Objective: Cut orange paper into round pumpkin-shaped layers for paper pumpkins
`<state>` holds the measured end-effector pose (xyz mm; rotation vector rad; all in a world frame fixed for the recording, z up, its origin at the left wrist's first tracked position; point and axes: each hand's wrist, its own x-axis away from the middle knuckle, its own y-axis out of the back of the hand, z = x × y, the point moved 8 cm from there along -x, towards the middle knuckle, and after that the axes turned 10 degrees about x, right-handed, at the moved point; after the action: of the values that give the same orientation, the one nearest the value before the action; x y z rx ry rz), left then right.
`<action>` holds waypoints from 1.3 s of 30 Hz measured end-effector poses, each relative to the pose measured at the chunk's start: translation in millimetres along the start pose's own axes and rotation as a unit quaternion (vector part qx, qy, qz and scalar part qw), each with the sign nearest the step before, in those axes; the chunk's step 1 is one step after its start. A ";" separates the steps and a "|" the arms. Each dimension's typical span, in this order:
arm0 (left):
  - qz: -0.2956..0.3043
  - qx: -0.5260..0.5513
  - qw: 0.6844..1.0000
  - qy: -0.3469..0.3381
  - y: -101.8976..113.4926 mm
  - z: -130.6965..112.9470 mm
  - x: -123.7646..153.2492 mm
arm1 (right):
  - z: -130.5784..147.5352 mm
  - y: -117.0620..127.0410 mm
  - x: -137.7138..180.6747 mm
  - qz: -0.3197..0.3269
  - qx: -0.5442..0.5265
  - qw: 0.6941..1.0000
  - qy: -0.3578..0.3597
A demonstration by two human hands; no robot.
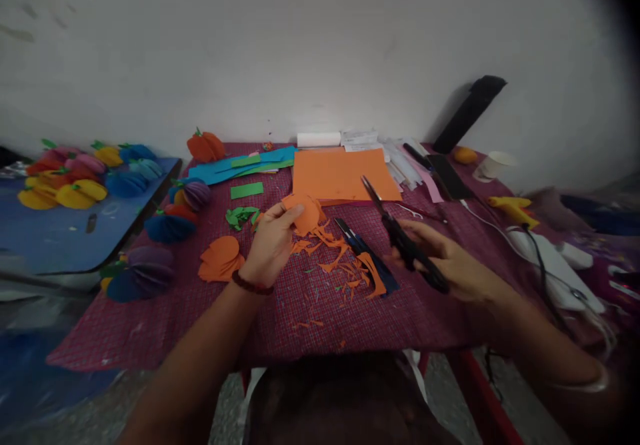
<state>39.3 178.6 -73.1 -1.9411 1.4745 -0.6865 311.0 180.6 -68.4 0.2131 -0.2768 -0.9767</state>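
Observation:
Between the thumb and fingers of my left hand [273, 242] is an orange paper cutout [305, 215] with a rounded outline. My right hand [450, 258] grips black-handled scissors [400, 232], their blades pointing up and to the left, apart from the paper. Thin orange paper scraps [350, 272] lie scattered below and between the hands. A utility knife [350, 235] rests on the cloth among them. Left of my left hand sits a pile of rounded orange cutouts [220, 258], with crumpled green paper pieces [241, 217] just behind it.
Orange sheets [345, 173] are stacked at the back, beside blue paper strips [220, 172]. Several colourful paper pumpkins [145, 272] line the left side and a blue table [90, 238]. A phone [447, 175], paper cup [494, 165], yellow glue gun [515, 210] and cables are at right.

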 end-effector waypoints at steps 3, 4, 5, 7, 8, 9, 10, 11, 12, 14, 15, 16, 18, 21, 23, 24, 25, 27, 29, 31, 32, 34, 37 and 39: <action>-0.029 0.025 0.999 -0.031 9.2 -15.8 -8.0 | 10.4 -41.7 -14.4 0.109 -0.047 0.992 0.045; -0.036 0.032 0.998 -0.042 12.1 -21.8 -10.2 | 12.0 -52.1 -19.5 0.136 -0.057 0.987 0.061; -0.042 0.038 0.997 -0.053 14.7 -28.0 -12.1 | 12.6 -60.5 -24.3 0.157 -0.067 0.982 0.076; -0.054 0.047 0.995 -0.070 19.2 -39.4 -14.6 | 11.3 -72.0 -32.7 0.178 -0.085 0.976 0.091; -0.060 0.051 0.994 -0.076 21.0 -43.8 -15.3 | 9.5 -75.5 -36.0 0.178 -0.092 0.976 0.091; -0.067 0.054 0.993 -0.078 22.5 -46.8 -15.6 | 7.3 -78.1 -38.5 0.173 -0.097 0.976 0.087; -0.073 0.056 0.993 -0.077 23.4 -48.4 -15.5 | 5.1 -80.7 -40.1 0.168 -0.104 0.977 0.080; -0.076 0.058 0.993 -0.074 23.5 -48.7 -15.1 | 3.4 -83.4 -40.7 0.165 -0.114 0.977 0.072; -0.077 0.059 0.993 -0.072 22.6 -48.0 -14.4 | 2.4 -86.5 -40.7 0.167 -0.130 0.975 0.066; -0.070 0.058 0.994 -0.067 18.8 -43.9 -12.2 | 3.0 -93.4 -39.6 0.183 -0.172 0.966 0.056; -0.065 0.056 0.994 -0.062 16.2 -40.7 -10.8 | 4.2 -95.9 -39.3 0.190 -0.193 0.961 0.054; -0.059 0.053 0.995 -0.055 13.3 -36.8 -9.3 | 5.9 -97.1 -39.6 0.192 -0.211 0.957 0.053; -0.047 0.046 0.997 -0.035 7.9 -28.0 -5.7 | 9.7 -96.6 -41.2 0.183 -0.229 0.955 0.056; -0.034 0.040 0.999 -0.006 1.2 -15.5 0.0 | 15.3 -94.0 -43.5 0.160 -0.209 0.963 0.066; -0.030 0.036 0.999 0.008 -2.0 -8.9 3.7 | 19.0 -92.1 -44.1 0.143 -0.187 0.968 0.082; -0.028 0.034 0.999 0.014 -3.6 -6.1 5.5 | 20.6 -91.1 -44.2 0.134 -0.179 0.970 0.092; -0.025 0.033 0.999 0.020 -5.2 -3.6 7.4 | 21.8 -90.4 -44.3 0.127 -0.171 0.972 0.101; -0.021 0.034 0.999 0.031 -8.2 0.6 11.1 | 22.6 -89.9 -44.3 0.120 -0.150 0.974 0.118; -0.019 0.039 0.998 0.040 -10.4 3.8 14.6 | 21.2 -90.8 -44.2 0.122 -0.128 0.976 0.126; -0.021 0.044 0.998 0.045 -11.4 6.2 17.2 | 19.2 -91.2 -44.0 0.119 -0.121 0.977 0.129; -0.021 0.047 0.998 0.045 -11.9 7.0 18.1 | 18.2 -91.3 -43.8 0.116 -0.123 0.977 0.131; -0.022 0.056 0.997 0.041 -12.5 8.0 19.4 | 15.8 -92.2 -43.5 0.112 -0.124 0.977 0.134; -0.028 0.070 0.997 0.032 -12.5 8.9 20.3 | 11.0 -94.9 -43.7 0.109 -0.118 0.978 0.131; -0.029 0.073 0.997 0.029 -12.8 9.4 20.7 | 9.8 -95.4 -43.9 0.102 -0.116 0.979 0.133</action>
<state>59.6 162.6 -69.3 -1.8735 1.3655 -0.8580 209.8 165.0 -93.7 0.0968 0.0617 -0.7587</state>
